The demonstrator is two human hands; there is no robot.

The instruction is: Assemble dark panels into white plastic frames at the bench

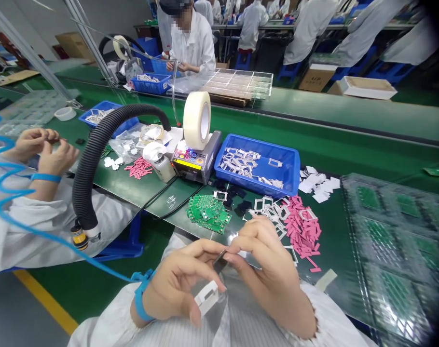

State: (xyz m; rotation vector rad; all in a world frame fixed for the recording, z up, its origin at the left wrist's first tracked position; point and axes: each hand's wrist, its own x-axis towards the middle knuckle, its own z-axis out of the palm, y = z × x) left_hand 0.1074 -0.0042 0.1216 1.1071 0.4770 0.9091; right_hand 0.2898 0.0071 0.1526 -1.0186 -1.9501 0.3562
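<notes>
Nearest the onlooker, at the bench edge, the person's left hand (174, 284) and right hand (268, 274) meet above a white striped coat, their fingers (237, 246) pinched narrow around a small dark rectangular piece (220, 261) with a faint gloss on its face. A white square plastic frame (207, 298) sits just under the left fingertips; whether it is gripped or only touching, I can't tell. A blue wrist strap (142, 295) circles the left wrist, and a blue coiled cord (60, 245) runs off from it to the left.

Just past the hands, on the green belt (349, 130), a loose heap of white frames (273, 212) and pink strips (302, 226) lies beside a pile of green circuit boards (208, 213). To the right is a clear blister tray (389, 246) of green boards. Farther on, a blue plastic tray (257, 164) holds more white frames, next to a tape dispenser (196, 161) with coloured buttons and a yellow strip, its small print unreadable, and a roll of cream masking tape (197, 120) on top. To the left, a co-worker's hand (56, 159) works beside a black corrugated hose (89, 168). Across the belt, a cardboard box (315, 79) carries dark lettering too blurred to read.
</notes>
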